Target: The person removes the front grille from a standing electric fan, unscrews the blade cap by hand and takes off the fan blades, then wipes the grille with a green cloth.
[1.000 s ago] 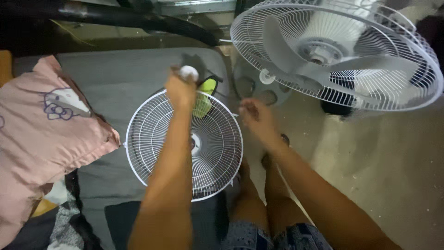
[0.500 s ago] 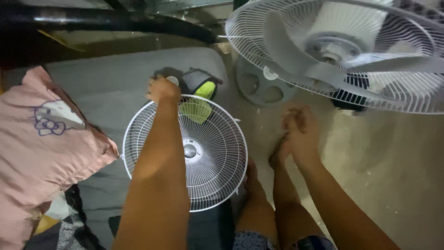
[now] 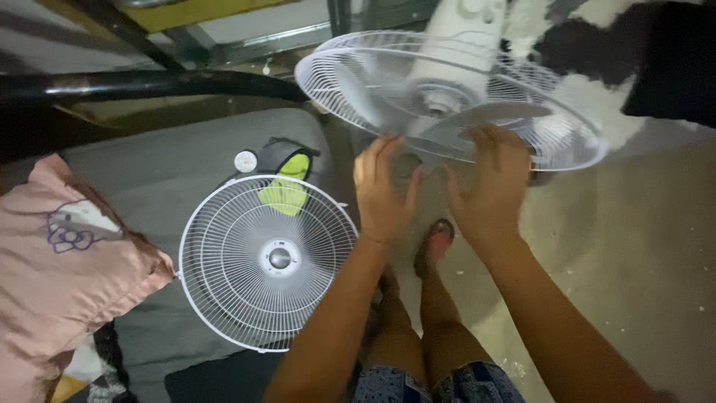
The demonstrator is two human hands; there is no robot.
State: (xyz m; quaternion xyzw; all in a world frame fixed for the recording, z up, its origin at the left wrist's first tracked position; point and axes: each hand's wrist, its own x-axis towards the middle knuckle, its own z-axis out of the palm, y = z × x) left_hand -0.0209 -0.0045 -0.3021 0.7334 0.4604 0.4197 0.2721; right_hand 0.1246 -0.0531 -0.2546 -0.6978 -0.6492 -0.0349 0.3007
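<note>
Both my hands are raised in front of a white standing fan [image 3: 447, 97] whose wire cage is open at the front, with the blades showing. My left hand [image 3: 382, 186] has its fingers spread just below the cage's lower rim and holds nothing. My right hand [image 3: 491, 179] is also spread, its fingertips at the lower rim near a blade. A detached white front grille [image 3: 270, 261] lies flat on a grey mattress [image 3: 149, 186] to the left. A small white round cap [image 3: 245, 161] rests on the mattress beyond the grille.
A black and lime-green object [image 3: 286, 175] lies partly under the grille's far edge. A pink pillow [image 3: 67, 276] sits at the left. A dark curved bar [image 3: 149, 83] runs along the back. My bare legs and feet [image 3: 432, 246] rest on the concrete floor [image 3: 634, 261].
My left hand left the small cap on the mattress and came across to the fan. My right hand rose from near my feet to the fan's rim. The view tilted up.
</note>
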